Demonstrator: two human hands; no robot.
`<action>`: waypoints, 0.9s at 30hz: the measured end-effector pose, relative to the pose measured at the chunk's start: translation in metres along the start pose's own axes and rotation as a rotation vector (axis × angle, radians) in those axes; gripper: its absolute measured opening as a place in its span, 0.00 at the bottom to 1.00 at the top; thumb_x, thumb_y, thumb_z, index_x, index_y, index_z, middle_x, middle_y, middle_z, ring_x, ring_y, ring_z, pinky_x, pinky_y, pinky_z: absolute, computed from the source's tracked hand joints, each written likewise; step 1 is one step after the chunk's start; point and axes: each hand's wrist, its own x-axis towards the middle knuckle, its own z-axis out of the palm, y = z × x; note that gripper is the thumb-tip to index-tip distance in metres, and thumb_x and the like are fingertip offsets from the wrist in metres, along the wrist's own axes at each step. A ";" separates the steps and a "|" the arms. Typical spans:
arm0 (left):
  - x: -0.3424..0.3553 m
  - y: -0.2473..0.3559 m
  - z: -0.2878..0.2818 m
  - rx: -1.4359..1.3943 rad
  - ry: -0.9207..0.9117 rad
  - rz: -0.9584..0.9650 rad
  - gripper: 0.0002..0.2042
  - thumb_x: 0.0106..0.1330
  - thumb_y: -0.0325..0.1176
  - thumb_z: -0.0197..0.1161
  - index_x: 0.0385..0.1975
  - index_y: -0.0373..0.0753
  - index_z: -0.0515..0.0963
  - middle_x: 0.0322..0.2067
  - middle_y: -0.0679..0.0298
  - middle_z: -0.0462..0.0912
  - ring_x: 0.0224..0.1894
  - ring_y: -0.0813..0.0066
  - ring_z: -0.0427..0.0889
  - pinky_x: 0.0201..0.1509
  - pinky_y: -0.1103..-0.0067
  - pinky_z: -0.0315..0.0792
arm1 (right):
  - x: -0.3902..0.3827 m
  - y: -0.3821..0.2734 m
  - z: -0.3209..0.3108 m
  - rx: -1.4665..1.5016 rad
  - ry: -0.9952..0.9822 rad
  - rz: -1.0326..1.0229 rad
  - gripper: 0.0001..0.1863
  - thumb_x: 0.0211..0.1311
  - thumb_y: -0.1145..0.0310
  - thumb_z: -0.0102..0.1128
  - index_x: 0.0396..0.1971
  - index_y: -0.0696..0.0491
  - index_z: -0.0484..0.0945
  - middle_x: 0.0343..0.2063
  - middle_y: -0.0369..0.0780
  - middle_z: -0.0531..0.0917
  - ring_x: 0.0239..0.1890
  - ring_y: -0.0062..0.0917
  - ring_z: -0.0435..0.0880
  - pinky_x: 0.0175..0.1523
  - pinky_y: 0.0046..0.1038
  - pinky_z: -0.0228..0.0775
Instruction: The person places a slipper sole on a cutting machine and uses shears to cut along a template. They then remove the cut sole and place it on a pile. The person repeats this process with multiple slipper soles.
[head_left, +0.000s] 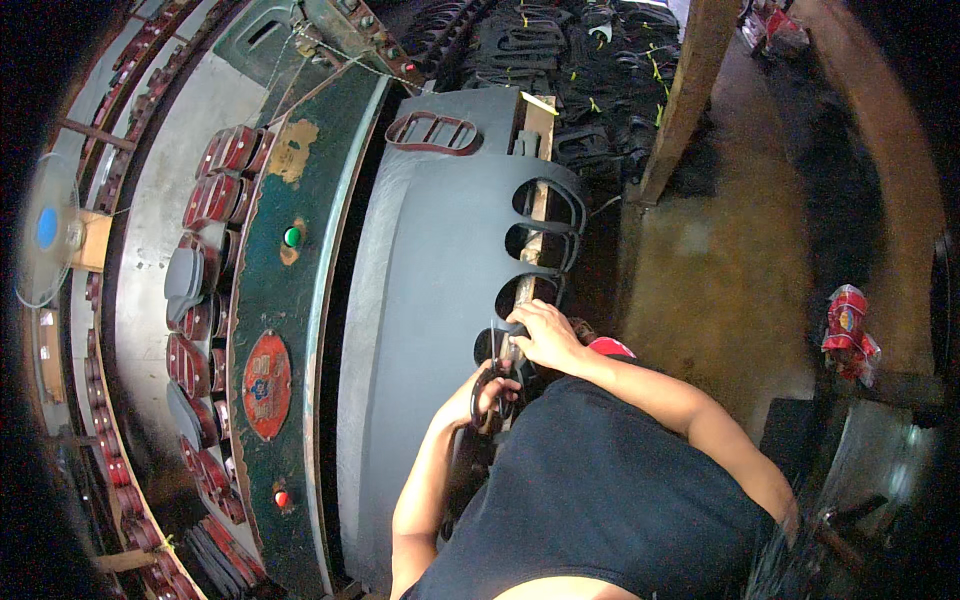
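My left hand (478, 396) is wrapped around the dark handles of a pair of scissors (493, 345), whose blades point away from me. Close beside it, my right hand (545, 334) has its fingers closed on the edge of a black strap loop (512, 330) at the right edge of the grey table (420, 270). Further along that edge hang several more black loops (572, 215). Exactly where the blades meet the loop is too small to make out.
A dark red cutting die (432, 133) lies on the table's far end. To the left stands a green machine (320, 200) with several red dies (212, 200) behind it. Piles of black pieces (510, 50) lie at the back, near a wooden post (690, 100). A fan (48, 230) is far left.
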 end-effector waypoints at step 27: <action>0.053 0.047 -0.001 0.210 0.045 -0.008 0.20 0.78 0.30 0.48 0.67 0.40 0.60 0.42 0.59 0.82 0.37 0.76 0.79 0.38 0.77 0.77 | 0.072 0.098 -0.043 -0.166 0.138 0.033 0.12 0.57 0.67 0.68 0.39 0.53 0.79 0.37 0.40 0.76 0.45 0.36 0.75 0.50 0.37 0.66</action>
